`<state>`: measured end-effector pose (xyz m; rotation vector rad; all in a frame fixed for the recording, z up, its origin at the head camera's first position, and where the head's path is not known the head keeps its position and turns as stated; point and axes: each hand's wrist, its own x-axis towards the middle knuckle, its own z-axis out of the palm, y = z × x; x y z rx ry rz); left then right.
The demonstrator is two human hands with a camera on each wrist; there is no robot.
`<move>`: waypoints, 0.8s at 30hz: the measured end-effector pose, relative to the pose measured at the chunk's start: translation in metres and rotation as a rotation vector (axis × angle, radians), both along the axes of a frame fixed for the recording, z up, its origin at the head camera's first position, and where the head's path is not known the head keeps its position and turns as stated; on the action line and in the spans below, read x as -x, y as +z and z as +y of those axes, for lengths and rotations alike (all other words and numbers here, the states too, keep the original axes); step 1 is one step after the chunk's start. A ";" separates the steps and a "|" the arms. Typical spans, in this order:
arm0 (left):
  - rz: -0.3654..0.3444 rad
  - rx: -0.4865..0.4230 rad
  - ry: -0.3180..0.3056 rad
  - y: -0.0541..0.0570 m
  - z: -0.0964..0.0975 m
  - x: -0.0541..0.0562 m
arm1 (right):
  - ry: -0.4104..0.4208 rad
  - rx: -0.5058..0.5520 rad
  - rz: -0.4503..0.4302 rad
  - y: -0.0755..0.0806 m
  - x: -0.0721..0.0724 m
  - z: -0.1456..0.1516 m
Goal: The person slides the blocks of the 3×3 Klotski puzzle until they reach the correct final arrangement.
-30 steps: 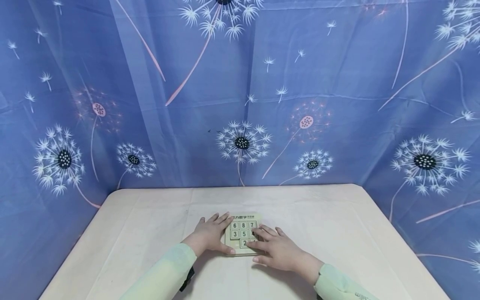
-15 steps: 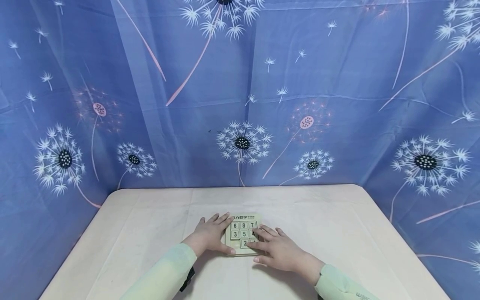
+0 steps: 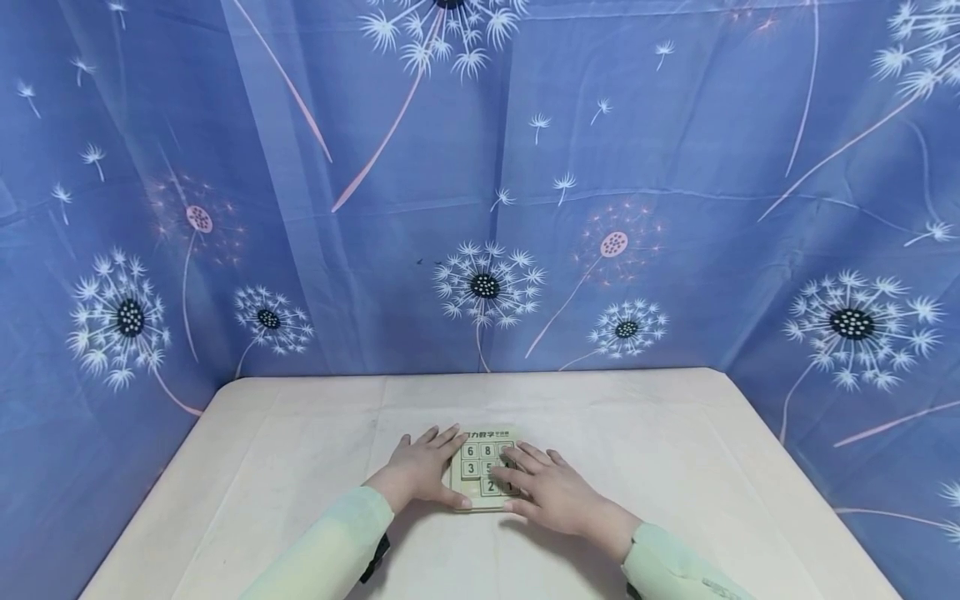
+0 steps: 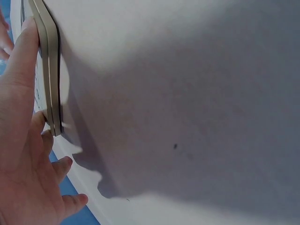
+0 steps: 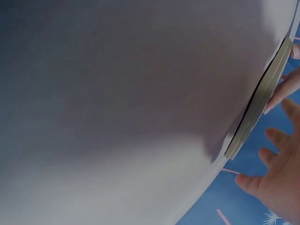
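A pale green number slide puzzle (image 3: pixel 491 505) lies flat near the middle of the table in the head view, with black characters along its far edge. Tiles 6, 8, 3 and 2 (image 3: pixel 491 487) are readable; fingers partly cover those on the right. A gap shows at its near left corner. My left hand (image 3: pixel 422 467) rests along the left side, fingers spread, its thumb on the near corner. In the left wrist view that thumb lies on the board's edge (image 4: pixel 50 70). My right hand (image 3: pixel 558 492) reaches over the right side, fairly straight fingertips over the tiles, thumb by the near edge.
A white-covered table (image 3: pixel 300 433) with rounded far corners carries the puzzle. Blue cloth (image 3: pixel 375 292) with a dandelion print hangs behind it and on both sides. A black strap (image 3: pixel 375 560) shows under the left sleeve.
My right hand has shifted slightly up and left over the puzzle, now covering the 7 and exposing more of the lower right tile. The left hand stays in place.
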<state>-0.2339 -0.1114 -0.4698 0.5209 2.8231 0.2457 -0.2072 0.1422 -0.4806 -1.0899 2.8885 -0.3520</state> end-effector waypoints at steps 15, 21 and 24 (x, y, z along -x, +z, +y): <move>-0.001 0.003 -0.007 0.000 0.001 -0.001 | -0.015 -0.032 -0.052 0.000 0.009 -0.020; -0.002 0.017 -0.006 0.001 0.000 -0.001 | -0.029 -0.049 -0.061 -0.002 0.013 -0.025; -0.001 0.021 -0.008 0.000 -0.001 0.000 | -0.034 -0.054 -0.060 -0.002 0.015 -0.027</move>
